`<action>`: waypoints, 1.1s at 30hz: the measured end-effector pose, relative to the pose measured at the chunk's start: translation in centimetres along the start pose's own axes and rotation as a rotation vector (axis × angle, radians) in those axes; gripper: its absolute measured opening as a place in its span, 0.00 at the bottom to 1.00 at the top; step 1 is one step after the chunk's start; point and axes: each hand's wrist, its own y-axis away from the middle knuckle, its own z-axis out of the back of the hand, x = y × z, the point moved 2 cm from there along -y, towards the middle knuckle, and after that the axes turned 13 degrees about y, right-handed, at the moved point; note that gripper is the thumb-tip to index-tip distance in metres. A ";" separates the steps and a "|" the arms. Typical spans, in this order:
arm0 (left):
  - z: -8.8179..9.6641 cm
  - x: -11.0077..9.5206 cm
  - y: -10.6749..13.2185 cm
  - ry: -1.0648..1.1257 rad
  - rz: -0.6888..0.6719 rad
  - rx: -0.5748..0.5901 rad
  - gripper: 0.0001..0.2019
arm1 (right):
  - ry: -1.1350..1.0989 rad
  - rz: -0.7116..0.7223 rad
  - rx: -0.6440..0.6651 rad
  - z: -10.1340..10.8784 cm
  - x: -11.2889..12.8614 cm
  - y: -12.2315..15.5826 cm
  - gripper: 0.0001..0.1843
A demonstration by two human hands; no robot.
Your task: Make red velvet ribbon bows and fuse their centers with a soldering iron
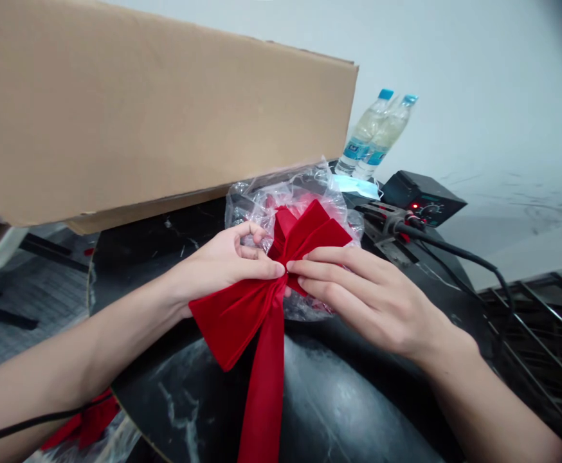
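A red velvet bow (235, 319) is held over the dark marbled table, one long ribbon tail hanging toward me. Its gathered middle lies between both hands. My left hand (230, 257) is closed on the bow, thumb pressed beside the knot and fingers curled behind. From the right, my right hand (372, 292) pinches the same middle, its fingertips touching the knot. What exactly sits between those fingertips is too small to make out. Just behind the bow lies a clear plastic bag (247, 204) with more red fabric in it.
A big cardboard box (165, 109) stands at the back left. Water bottles (372, 138), a light blue face mask (357, 186) and a black control box (423, 196) with a lit red light and cable are at the back right. More red fabric (88, 421) lies low at left.
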 end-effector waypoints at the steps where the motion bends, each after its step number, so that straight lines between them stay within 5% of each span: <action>1: 0.1 0.1 0.0 -0.007 0.004 0.012 0.24 | -0.013 -0.010 0.010 0.0 0.0 0.0 0.11; 17: -0.1 0.2 0.4 -0.396 -0.089 -0.049 0.27 | -0.226 -0.164 0.084 -1.4 0.5 -0.4 0.07; 33: 0.3 0.0 0.2 -0.252 0.002 0.007 0.25 | -0.364 -0.239 0.042 -1.1 0.5 -0.5 0.10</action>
